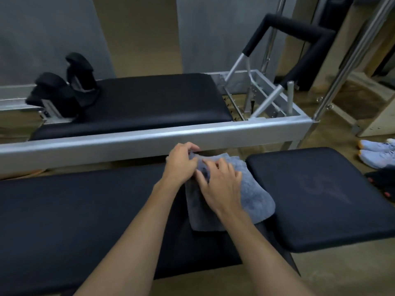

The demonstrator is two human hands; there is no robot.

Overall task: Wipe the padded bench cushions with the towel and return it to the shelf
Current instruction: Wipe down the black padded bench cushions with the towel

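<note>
A grey-blue towel [252, 189] lies folded at the right end of the long black bench cushion [74, 221] in front of me. My left hand [181, 162] pinches the towel's far left corner. My right hand [220, 184] rests flat on the towel's middle, fingers spread and curled into the cloth. A separate square black cushion [320, 197] sits just right of the towel. No shelf is in view.
Beyond the bench stands a reformer with a silver metal rail [149, 137], a black carriage pad [154, 103], black shoulder rests [64, 90] and a padded foot bar [299, 33]. Light shoes [378, 154] lie on the wooden floor at the right.
</note>
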